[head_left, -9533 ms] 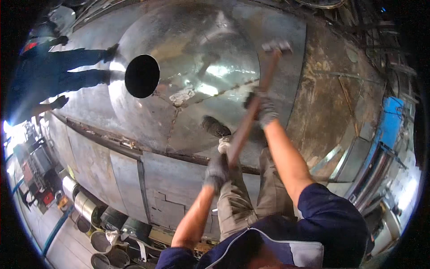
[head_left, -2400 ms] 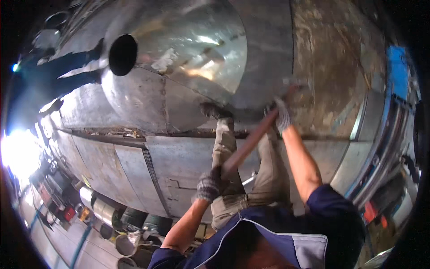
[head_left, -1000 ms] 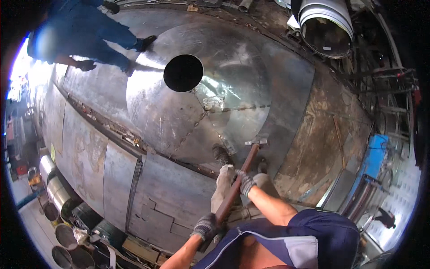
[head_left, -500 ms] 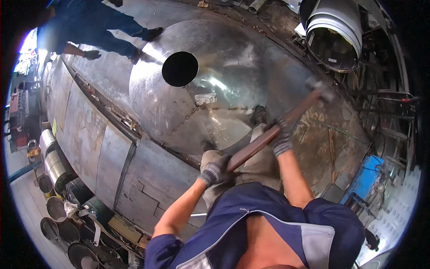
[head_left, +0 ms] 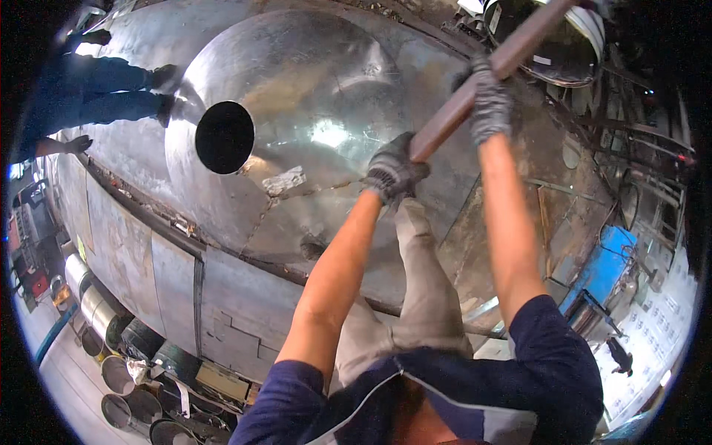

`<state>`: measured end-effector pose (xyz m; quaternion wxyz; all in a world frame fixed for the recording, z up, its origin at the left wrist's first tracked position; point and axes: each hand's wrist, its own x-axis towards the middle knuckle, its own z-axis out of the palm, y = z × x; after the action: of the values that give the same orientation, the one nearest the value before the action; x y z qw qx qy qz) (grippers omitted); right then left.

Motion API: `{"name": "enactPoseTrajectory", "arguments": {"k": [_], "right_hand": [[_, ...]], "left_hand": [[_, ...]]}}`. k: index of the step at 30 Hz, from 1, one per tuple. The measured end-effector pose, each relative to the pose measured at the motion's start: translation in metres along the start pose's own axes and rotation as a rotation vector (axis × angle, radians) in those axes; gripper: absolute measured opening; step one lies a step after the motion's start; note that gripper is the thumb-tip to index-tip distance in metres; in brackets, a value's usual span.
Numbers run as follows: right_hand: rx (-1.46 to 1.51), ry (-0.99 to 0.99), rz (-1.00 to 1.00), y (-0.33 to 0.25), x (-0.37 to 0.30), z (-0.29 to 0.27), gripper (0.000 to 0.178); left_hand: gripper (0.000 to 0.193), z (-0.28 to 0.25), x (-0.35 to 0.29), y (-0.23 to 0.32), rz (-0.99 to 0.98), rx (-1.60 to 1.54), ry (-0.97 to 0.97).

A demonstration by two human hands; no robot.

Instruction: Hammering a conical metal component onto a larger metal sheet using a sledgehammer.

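In grey knitted gloves, both my hands are closed around the long brown handle of a sledgehammer (head_left: pixel 448 135). My left hand (head_left: pixel 394 169) grips the handle's lower end, over the metal disc. Farther up and to the right, my right hand (head_left: pixel 489 104) is wrapped around the shaft. The hammer's head end reaches the upper right edge, blurred and partly cut off. Below lies a large round metal disc (head_left: pixel 297 81) with a round dark hole (head_left: pixel 225 138) and a rough seam. A pale patch (head_left: pixel 284 180) sits near the seam.
A person in blue work trousers (head_left: pixel 111 93) stands at the disc's left edge, one gloved hand hanging. A white drum (head_left: pixel 589 30) lies upper right, near scrap metal. Flat steel plates (head_left: pixel 237 297) run along the left, with several cans (head_left: pixel 119 374) beyond. A blue object (head_left: pixel 601 267) stands right.
The sledgehammer has been raised and swung away to the upper right, both arms now stretched out. My view has shifted, so the disc and the other person appear farther left.
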<state>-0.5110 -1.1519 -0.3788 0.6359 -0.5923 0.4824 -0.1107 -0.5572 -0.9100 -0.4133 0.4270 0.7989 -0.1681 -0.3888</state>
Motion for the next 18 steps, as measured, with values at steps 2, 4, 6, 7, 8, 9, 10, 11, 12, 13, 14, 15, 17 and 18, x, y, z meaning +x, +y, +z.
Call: {"name": "enactPoseTrajectory", "arguments": {"k": [2, 4, 6, 7, 8, 9, 10, 11, 12, 13, 14, 15, 17, 18], "right_hand": [[0.203, -0.085, -0.169, 0.092, 0.019, 0.045, 0.038], [0.005, -0.075, 0.182, 0.185, 0.024, 0.078, 0.037], [-0.292, -0.284, 0.497, 0.272, 0.02, 0.082, 0.04], [-0.419, -0.338, 0.618, 0.305, 0.023, 0.071, 0.039], [-0.22, -0.397, 0.582, 0.329, 0.03, 0.048, 0.039], [-0.064, -0.386, 0.637, 0.344, 0.04, 0.02, 0.038], [0.135, -0.443, 0.481, 0.35, 0.055, -0.021, 0.037], [0.184, -0.407, 0.49, 0.349, 0.066, -0.059, 0.037], [0.297, -0.438, 0.482, 0.343, 0.069, -0.101, 0.036], [0.373, -0.343, 0.61, 0.335, 0.06, -0.139, 0.046], [0.299, -0.24, 0.812, 0.322, 0.046, -0.175, 0.056], [0.034, -0.166, 0.928, 0.309, 0.022, -0.203, 0.076], [0.235, 0.048, 0.933, 0.281, -0.045, -0.248, 0.05], [0.329, 0.199, 0.996, 0.265, -0.081, -0.265, 0.043]], "left_hand": [[0.07, 0.02, 0.008, -0.057, -0.148, 0.046, 0.025], [0.069, 0.052, -0.004, -0.098, -0.314, 0.097, 0.029], [0.074, 0.082, -0.024, -0.108, -0.803, -0.36, -0.126], [0.074, 0.089, -0.045, -0.103, -0.811, -0.377, -0.101], [0.068, 0.096, -0.071, -0.087, -0.779, -0.093, -0.067], [0.062, 0.091, -0.097, -0.069, -0.743, 0.23, -0.077], [0.06, 0.084, -0.122, -0.047, -0.755, 0.291, -0.146], [0.064, 0.075, -0.146, -0.024, -0.668, 0.354, -0.242], [0.068, 0.067, -0.171, -0.002, -0.594, 0.32, -0.345], [0.072, 0.059, -0.197, 0.019, -0.567, 0.204, -0.431], [0.072, 0.054, -0.217, 0.034, -0.592, 0.137, -0.422], [0.074, 0.048, -0.234, 0.044, -0.571, 0.051, -0.476], [0.076, 0.036, -0.266, 0.052, -0.543, -0.055, -0.61], [0.074, 0.025, -0.278, 0.048, -0.454, -0.032, -0.598]]}}
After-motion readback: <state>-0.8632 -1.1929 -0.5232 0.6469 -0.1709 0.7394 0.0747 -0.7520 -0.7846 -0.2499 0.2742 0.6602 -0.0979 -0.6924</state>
